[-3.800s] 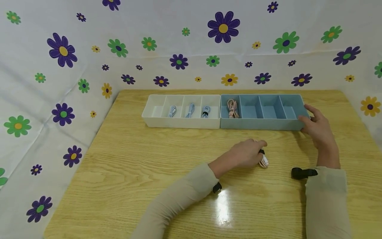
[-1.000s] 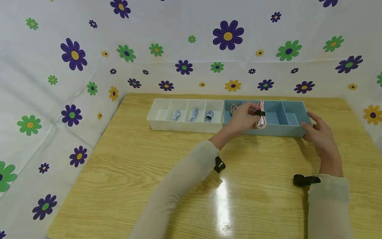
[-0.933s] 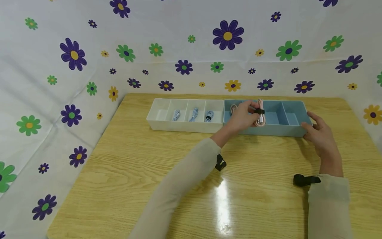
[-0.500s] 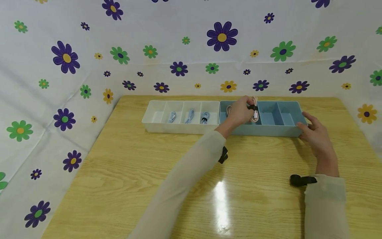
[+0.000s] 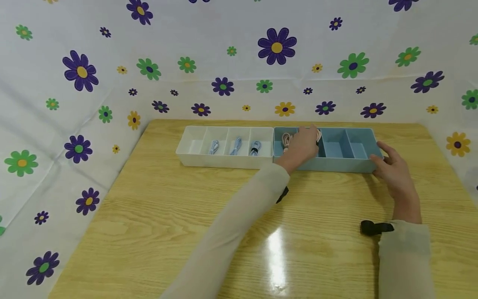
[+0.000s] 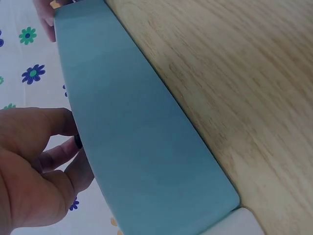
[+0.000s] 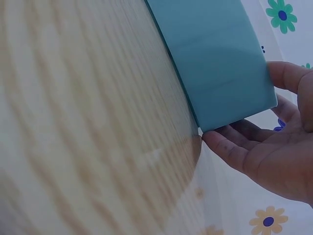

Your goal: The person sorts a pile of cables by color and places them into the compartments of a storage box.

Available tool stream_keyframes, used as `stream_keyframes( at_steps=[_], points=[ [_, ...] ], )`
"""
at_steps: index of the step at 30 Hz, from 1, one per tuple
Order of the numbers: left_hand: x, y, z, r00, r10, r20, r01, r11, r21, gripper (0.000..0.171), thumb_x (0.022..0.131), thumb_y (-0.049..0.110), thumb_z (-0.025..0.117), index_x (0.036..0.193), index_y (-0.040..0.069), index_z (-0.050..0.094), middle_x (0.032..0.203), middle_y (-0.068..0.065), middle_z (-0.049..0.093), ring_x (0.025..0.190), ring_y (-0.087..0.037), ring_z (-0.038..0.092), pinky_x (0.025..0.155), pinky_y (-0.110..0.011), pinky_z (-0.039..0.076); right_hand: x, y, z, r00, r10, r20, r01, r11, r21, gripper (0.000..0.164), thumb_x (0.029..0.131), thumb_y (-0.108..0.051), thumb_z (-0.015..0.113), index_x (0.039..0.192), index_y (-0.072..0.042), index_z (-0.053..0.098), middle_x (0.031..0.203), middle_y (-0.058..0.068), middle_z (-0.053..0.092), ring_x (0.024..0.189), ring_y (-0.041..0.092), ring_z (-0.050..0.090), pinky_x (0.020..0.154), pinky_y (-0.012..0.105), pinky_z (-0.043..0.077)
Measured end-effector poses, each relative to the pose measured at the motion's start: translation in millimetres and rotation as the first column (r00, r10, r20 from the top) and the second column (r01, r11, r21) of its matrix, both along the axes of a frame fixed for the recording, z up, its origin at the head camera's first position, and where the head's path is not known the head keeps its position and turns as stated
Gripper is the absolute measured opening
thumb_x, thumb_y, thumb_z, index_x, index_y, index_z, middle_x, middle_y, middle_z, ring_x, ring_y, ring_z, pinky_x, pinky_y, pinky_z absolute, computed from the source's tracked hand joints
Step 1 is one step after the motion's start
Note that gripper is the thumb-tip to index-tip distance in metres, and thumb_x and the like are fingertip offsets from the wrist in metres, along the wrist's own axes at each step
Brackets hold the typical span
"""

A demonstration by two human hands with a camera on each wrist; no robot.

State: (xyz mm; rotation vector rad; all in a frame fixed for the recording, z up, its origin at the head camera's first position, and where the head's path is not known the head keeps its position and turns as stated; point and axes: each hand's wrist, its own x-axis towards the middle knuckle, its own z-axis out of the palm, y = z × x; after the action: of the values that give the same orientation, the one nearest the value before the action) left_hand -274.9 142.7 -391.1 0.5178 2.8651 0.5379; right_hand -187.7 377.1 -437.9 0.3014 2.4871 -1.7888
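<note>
My left hand [image 5: 303, 143] reaches into the second compartment from the left of the blue divided box [image 5: 332, 165]. It holds a coiled pink cable [image 5: 318, 135], mostly hidden by the hand in the head view. In the left wrist view, a bit of black strap [image 6: 78, 141] shows between the fingers behind the box wall. Another coiled pink cable [image 5: 286, 140] lies in the leftmost compartment. At the box's right end, my right hand [image 5: 395, 170] grips the corner, thumb on the rim and fingers against the end wall, as the right wrist view also shows.
A white divided box [image 5: 228, 161] abuts the blue one on its left. Three coiled light-blue cables lie in separate compartments of it, the rightmost cable [image 5: 255, 148] with a black strap. Both stand near the back of the wooden table [image 5: 157, 216], before a flowered cloth [image 5: 209, 37].
My left hand picked the pink cable up off the table, carried it over the blue box, and has now lowered it into the second compartment. My right hand has stayed at the box's right end.
</note>
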Motion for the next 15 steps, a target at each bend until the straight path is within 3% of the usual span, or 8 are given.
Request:
stream_keyframes(
  at_steps=[2, 3, 5, 8, 10, 12, 15],
  points=[
    [0.1, 2, -2.0, 1.000, -0.010, 0.000, 0.010, 0.998, -0.066, 0.030, 0.101, 0.012, 0.051, 0.131, 0.011, 0.052, 0.131, -0.012, 0.054, 0.073, -0.014, 0.055, 0.056, -0.024, 0.042, -0.3, -2, -1.1, 1.000, 0.003, -0.003, -0.003, 1.000, -0.004, 0.067, 0.104, -0.041, 0.042, 0.161, -0.024, 0.012, 0.159, 0.032, 0.011, 0.141, 0.044, 0.027, 0.079, 0.012, 0.048],
    [0.1, 3, -2.6, 1.000, -0.010, 0.001, 0.010, 0.996, -0.090, 0.034, 0.101, 0.012, 0.050, 0.136, 0.011, 0.050, 0.140, -0.015, 0.050, 0.073, -0.014, 0.057, 0.056, -0.024, 0.042, -0.5, -2, -1.4, 1.000, 0.005, -0.002, -0.005, 1.000, -0.002, 0.067, 0.104, -0.041, 0.042, 0.161, -0.024, 0.011, 0.159, 0.032, 0.011, 0.141, 0.044, 0.027, 0.082, 0.014, 0.049],
    [-0.2, 5, -3.7, 1.000, -0.020, -0.005, 0.019, 0.992, -0.126, 0.032, 0.102, 0.011, 0.048, 0.134, 0.011, 0.053, 0.139, -0.017, 0.051, 0.069, -0.013, 0.057, 0.052, -0.023, 0.042, -0.8, -4, -1.5, 1.000, 0.007, 0.006, -0.007, 1.000, 0.003, 0.067, 0.104, -0.041, 0.041, 0.161, -0.024, 0.011, 0.160, 0.031, 0.011, 0.142, 0.045, 0.026, 0.092, 0.022, 0.050],
    [-0.5, 4, -3.2, 0.995, -0.082, -0.058, 0.070, 0.979, -0.192, 0.027, 0.104, 0.010, 0.039, 0.120, 0.009, 0.061, 0.118, -0.014, 0.063, 0.060, -0.010, 0.053, 0.049, -0.022, 0.037, -2.0, -5, -0.1, 1.000, 0.008, 0.014, -0.008, 1.000, 0.014, 0.067, 0.105, -0.041, 0.040, 0.161, -0.025, 0.010, 0.160, 0.031, 0.011, 0.143, 0.046, 0.025, 0.106, 0.039, 0.043],
    [-1.0, 7, -3.0, 0.992, -0.099, -0.073, 0.081, 0.974, -0.213, 0.029, 0.106, 0.010, 0.035, 0.108, 0.010, 0.064, 0.091, -0.007, 0.065, 0.052, -0.008, 0.045, 0.046, -0.021, 0.032, -3.0, -4, 0.9, 1.000, 0.006, 0.013, -0.007, 1.000, 0.018, 0.067, 0.105, -0.041, 0.040, 0.161, -0.024, 0.009, 0.160, 0.031, 0.010, 0.143, 0.046, 0.025, 0.108, 0.046, 0.040],
    [-1.9, 12, -3.5, 0.994, -0.091, -0.059, 0.076, 0.972, -0.224, 0.033, 0.107, 0.012, 0.032, 0.104, 0.011, 0.066, 0.074, -0.002, 0.058, 0.045, -0.007, 0.035, 0.042, -0.021, 0.027, -3.1, -3, 1.3, 1.000, 0.009, 0.006, -0.009, 1.000, 0.015, 0.067, 0.105, -0.040, 0.040, 0.161, -0.024, 0.010, 0.160, 0.030, 0.009, 0.143, 0.046, 0.024, 0.106, 0.038, 0.044],
    [-2.3, 22, -5.3, 1.000, -0.023, 0.004, 0.023, 0.976, -0.216, 0.033, 0.108, 0.016, 0.034, 0.107, 0.014, 0.067, 0.068, 0.001, 0.051, 0.044, -0.008, 0.029, 0.041, -0.022, 0.023, -1.7, -1, -0.2, 1.000, 0.005, -0.001, -0.005, 1.000, 0.010, 0.067, 0.104, -0.040, 0.042, 0.161, -0.023, 0.011, 0.161, 0.030, 0.008, 0.144, 0.046, 0.023, 0.093, 0.022, 0.049]
  ],
)
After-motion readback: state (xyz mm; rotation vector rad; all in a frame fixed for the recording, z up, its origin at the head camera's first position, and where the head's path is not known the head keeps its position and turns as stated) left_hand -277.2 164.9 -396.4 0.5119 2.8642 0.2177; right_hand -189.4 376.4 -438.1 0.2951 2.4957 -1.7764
